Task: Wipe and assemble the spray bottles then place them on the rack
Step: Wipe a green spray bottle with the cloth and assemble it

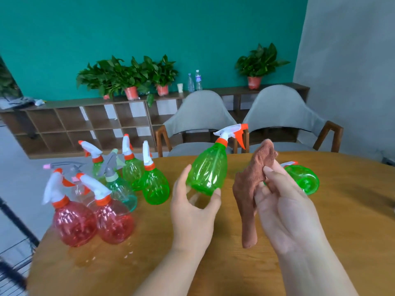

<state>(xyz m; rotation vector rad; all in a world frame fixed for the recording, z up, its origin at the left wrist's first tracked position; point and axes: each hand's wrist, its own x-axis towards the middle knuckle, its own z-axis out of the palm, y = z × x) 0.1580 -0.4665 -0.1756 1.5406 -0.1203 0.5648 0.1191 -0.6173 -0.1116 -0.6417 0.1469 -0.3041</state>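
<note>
Green and see-through, the spray bottle (208, 169) is up in the air over the wooden table (346, 221). It leans a bit and has its white and orange top on. The person's left hand (193, 208) holds it by the bottom, fingers on one side and thumb on the other. The right hand (284, 206) grips a brown cloth (249, 189) just beside the bottle. Behind that hand another green bottle (305, 180) lies on its side. More bottles stand in a bunch on the left, with a red bottle (74, 223) in front.
</note>
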